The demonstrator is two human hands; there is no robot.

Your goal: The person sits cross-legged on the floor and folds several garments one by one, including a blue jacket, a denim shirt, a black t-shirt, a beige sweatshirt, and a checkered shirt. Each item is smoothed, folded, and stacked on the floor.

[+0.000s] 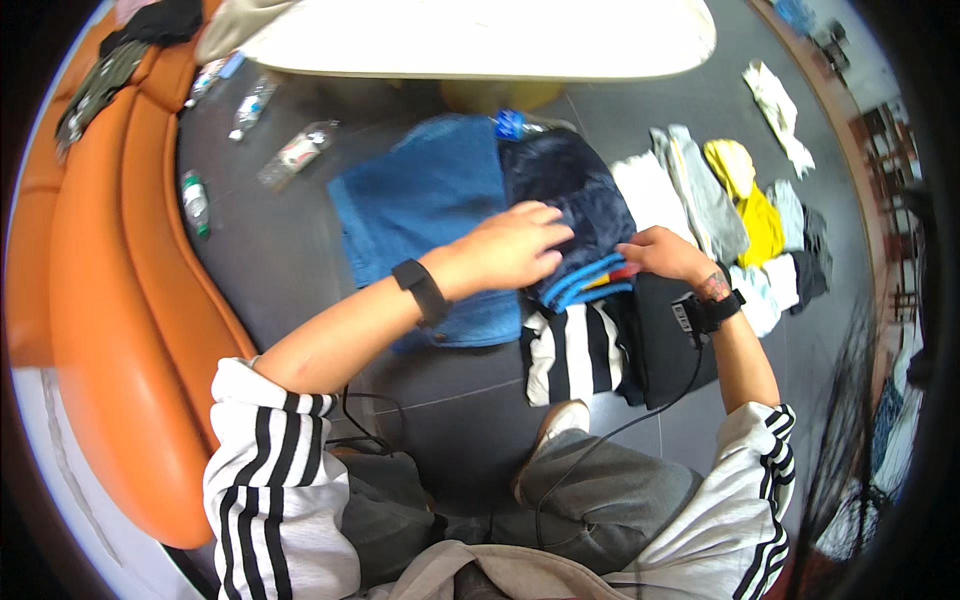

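Observation:
A dark navy plush garment (574, 180) lies folded on the floor, with bright blue edges and a bit of red and yellow at its near end. My left hand (525, 244) is above its left side, palm down and fingers slightly apart, holding nothing. At the garment's near right corner, my right hand (664, 253) pinches the edge between thumb and fingers. Blue denim (427, 202) is spread flat to the left, meeting the plush garment. Just nearer to me lie a black-and-white striped garment (574, 356) and a folded black garment (667, 367).
Folded white (652, 195), grey (705, 199) and yellow (757, 225) clothes lie to the right. Plastic bottles (300, 154) are scattered beside an orange sofa (142, 300). A white table (480, 37) overhangs the far side. A black cable (600, 435) hangs from my right wrist.

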